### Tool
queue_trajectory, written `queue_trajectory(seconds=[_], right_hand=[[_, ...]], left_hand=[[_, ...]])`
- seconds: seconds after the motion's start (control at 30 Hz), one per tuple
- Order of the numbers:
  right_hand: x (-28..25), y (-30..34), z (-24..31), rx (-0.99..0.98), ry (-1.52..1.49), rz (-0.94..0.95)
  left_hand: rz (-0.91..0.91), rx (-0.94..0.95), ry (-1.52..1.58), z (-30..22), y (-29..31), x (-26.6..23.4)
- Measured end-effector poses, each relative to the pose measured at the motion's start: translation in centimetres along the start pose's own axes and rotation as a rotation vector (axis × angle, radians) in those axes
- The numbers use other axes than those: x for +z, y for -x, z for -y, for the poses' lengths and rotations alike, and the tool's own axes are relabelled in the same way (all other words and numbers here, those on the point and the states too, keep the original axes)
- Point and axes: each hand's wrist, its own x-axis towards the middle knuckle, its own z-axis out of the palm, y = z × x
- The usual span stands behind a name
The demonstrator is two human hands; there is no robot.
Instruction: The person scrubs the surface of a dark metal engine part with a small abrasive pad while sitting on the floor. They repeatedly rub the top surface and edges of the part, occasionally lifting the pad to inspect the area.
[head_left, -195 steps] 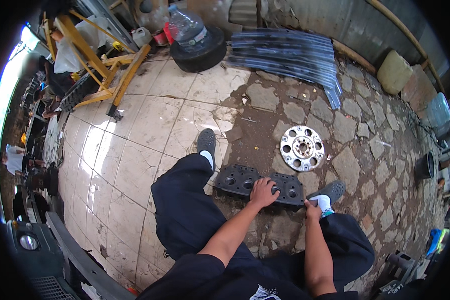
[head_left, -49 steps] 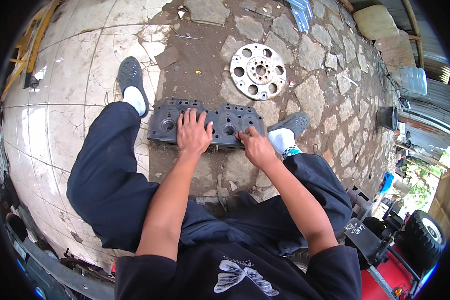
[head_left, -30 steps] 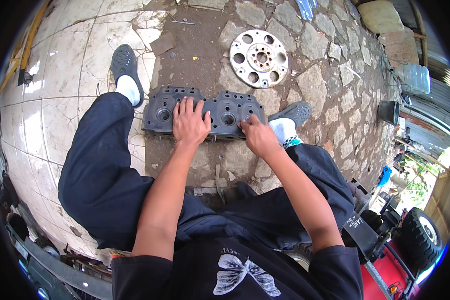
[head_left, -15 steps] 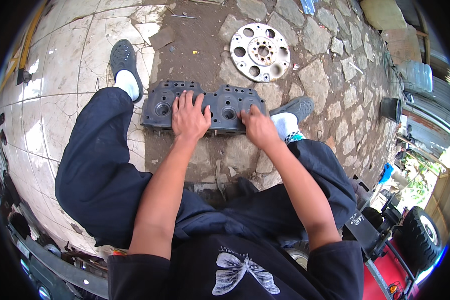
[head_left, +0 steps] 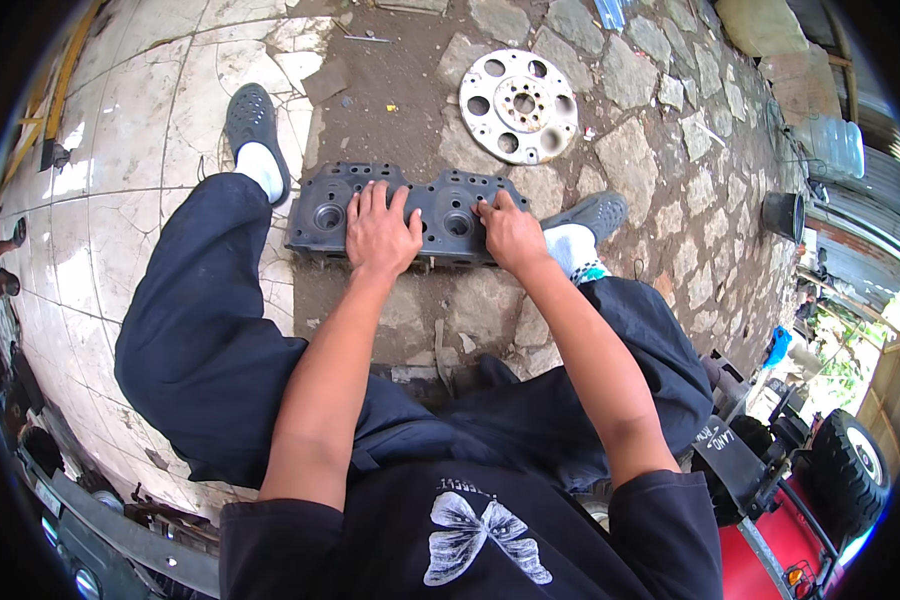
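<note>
A dark grey engine cylinder head (head_left: 432, 205), with round recesses and many bolt holes, lies across the ground between my feet. My left hand (head_left: 382, 232) rests on its top face just left of the middle, palm down with the fingers stretched out. On the right part of the block, my right hand (head_left: 515, 236) has its fingers bent and drawn together, with the fingertips at the surface beside the right-hand recess. Whatever those fingers may pinch is hidden or too small to make out.
A pale, rusty round plate with holes (head_left: 519, 107) lies beyond the block on the stones. My grey clogs (head_left: 253, 125) flank the block. A black bucket (head_left: 783, 216) stands at the right. A red vehicle with a black tyre (head_left: 850, 462) is at the lower right.
My right hand has shifted slightly and its fingers have bent differently, the fingertips now nearer the far side of the right recess. My left hand stays in place on the cylinder head.
</note>
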Motion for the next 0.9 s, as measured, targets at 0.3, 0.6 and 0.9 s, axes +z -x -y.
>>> queue_trajectory(seconds=[0.3,0.6,0.9], right_hand=[[-0.1,0.1,-0.7,0.037,-0.023,0.004],[-1.6,5.9,1.1,-0.034,0.003,0.014],[-0.6,8.2,1.9,-0.002,-0.084,-0.075]], left_hand=[[0.026,-0.009,-0.013,-0.4,0.0,-0.3],[0.011,-0.023,-0.035,0.1,0.2,-0.4],[-0.011,-0.014,-0.033,0.2,0.2,-0.1]])
